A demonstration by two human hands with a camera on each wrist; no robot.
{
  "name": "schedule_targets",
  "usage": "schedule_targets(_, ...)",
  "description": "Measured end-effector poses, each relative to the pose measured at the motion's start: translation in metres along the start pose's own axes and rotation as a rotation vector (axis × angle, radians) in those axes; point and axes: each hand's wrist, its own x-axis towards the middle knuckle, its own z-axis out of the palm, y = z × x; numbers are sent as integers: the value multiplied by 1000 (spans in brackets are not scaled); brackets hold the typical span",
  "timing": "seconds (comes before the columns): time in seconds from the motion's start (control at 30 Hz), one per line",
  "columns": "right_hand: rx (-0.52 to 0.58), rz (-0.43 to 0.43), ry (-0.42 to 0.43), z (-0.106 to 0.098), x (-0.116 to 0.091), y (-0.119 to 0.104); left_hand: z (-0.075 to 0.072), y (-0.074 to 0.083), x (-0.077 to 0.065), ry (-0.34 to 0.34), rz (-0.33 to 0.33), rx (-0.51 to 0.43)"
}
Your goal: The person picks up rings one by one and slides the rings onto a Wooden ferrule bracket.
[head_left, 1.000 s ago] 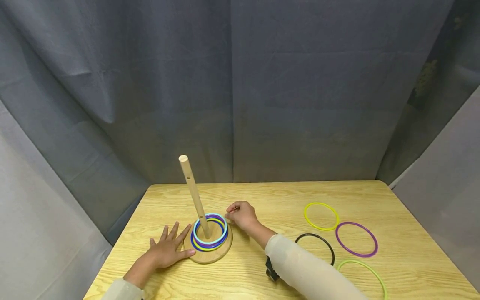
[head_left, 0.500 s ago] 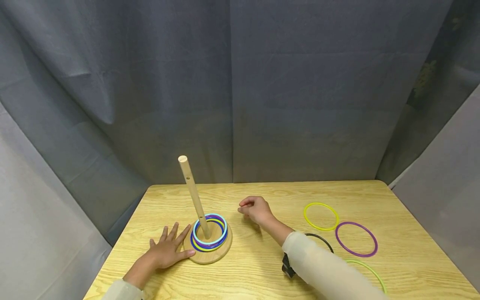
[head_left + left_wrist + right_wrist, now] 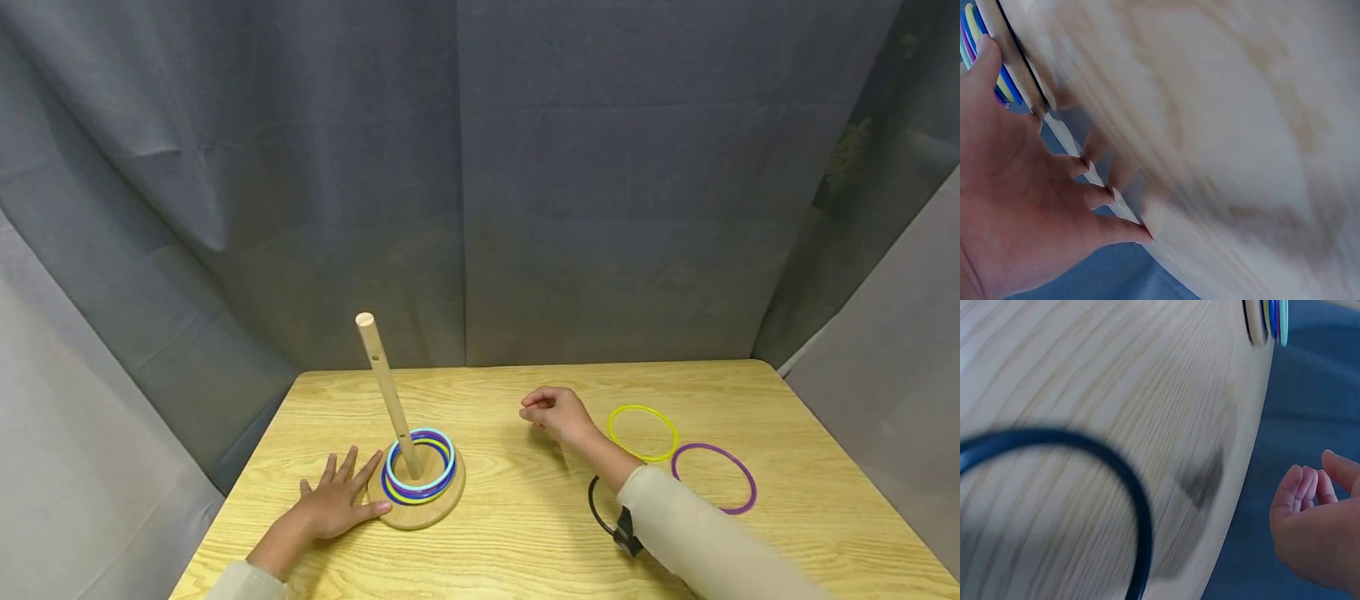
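Note:
A wooden post [image 3: 386, 383] rises from a round wooden base [image 3: 431, 514] on the left of the table. Around its foot lie several stacked rings, blue, yellow and purple, with a light blue ring [image 3: 416, 488] on top. My left hand [image 3: 333, 504] rests with fingers spread beside the base, its thumb on the base's edge. To the right, above the table, my right hand [image 3: 566, 417] holds nothing, its fingers loosely bent and the thumb apart from them in the right wrist view. Beneath that forearm is a black ring [image 3: 592, 500], partly covered.
A yellow ring [image 3: 637, 407] and a purple ring [image 3: 701, 446] lie flat on the right side of the table [image 3: 510, 550]. Grey curtains [image 3: 600, 208] hang behind and at both sides.
My right hand has moved right, away from the stacked rings. Its sleeve now hides the lime green ring and more of the black one. My left hand has stayed in place.

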Motion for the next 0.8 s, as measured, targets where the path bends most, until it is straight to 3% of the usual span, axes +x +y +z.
schedule_targets(0.5,-39,-42,3,-83,-7,29,0,0,1,-2,-1,-1)
schedule_targets(0.8,-154,5,78,-135,-7,48,1,-1,2,-3,-3,3)
